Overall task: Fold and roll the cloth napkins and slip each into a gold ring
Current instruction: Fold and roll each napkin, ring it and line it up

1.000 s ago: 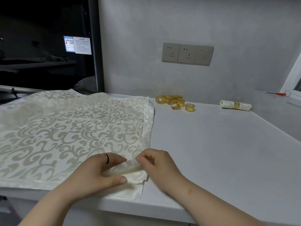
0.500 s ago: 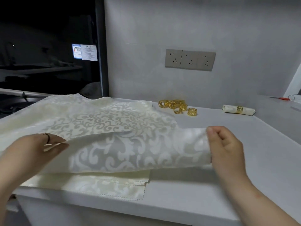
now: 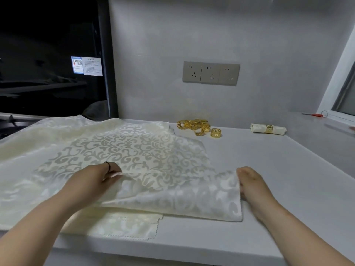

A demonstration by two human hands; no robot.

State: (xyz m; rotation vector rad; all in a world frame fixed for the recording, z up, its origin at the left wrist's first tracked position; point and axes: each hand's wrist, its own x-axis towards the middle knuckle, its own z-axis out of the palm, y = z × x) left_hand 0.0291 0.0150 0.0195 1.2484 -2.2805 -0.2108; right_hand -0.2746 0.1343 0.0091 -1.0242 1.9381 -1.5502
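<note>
Napkin (image 3: 144,154) is now peeled off the stack (image 3: 124,225); left hand (image 3: 92,181) and right hand (image 3: 251,185) each pinch its near edge, so folding can begin.

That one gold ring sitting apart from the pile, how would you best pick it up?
Take the lone gold ring by its band, pinching the wall from above with one finger inside the opening. It seems to rest flat with the hole facing up, so the rim is free. Come from its right or front: the ring pile crowds its left.
</note>
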